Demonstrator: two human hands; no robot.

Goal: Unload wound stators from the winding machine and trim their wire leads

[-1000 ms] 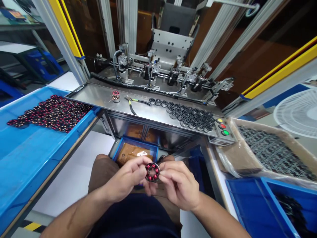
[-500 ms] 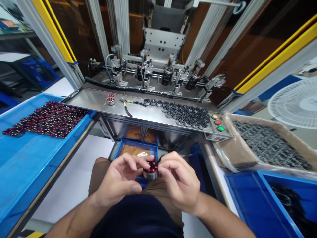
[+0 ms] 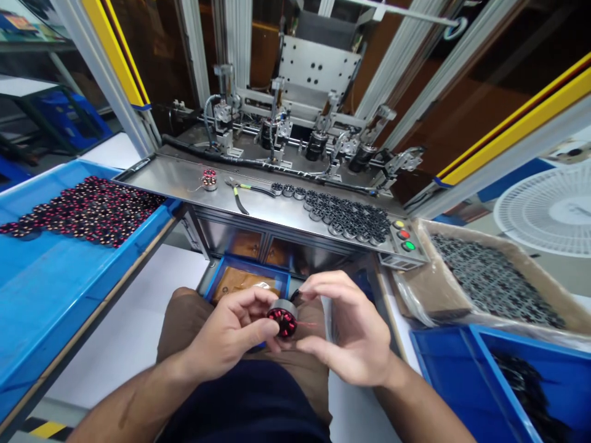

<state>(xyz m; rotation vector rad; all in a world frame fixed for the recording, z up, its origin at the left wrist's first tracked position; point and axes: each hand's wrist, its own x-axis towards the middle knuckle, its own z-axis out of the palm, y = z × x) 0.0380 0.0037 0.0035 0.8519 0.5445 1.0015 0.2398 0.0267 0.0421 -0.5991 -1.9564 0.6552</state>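
Low in the middle of the frame, both hands are close together over the lap. The left hand (image 3: 231, 335) pinches a small round metal ring with red wire coils (image 3: 282, 320) between thumb and fingers. The right hand (image 3: 355, 338) curls around the ring's other side, pointer finger on top and thumb below. The ring is tilted, and a thin red wire (image 3: 308, 322) sticks out of it to the right.

Just above the hands sits a small blue box (image 3: 247, 263) with a white label (image 3: 263, 285). Its writing is too small to read. Across the middle runs a shiny steel shelf (image 3: 175, 175). On it lie 1 more red-coiled ring (image 3: 209, 179), cutters with yellow-green handles (image 3: 242, 192), a heap of black rings (image 3: 346, 215) and 3 round buttons (image 3: 403, 234): yellow, red and green. At the left, a big blue tray (image 3: 41, 277) holds many red-coiled rings (image 3: 83, 209). At the right, a brown cardboard box (image 3: 418, 288) is full of black parts (image 3: 489, 277).
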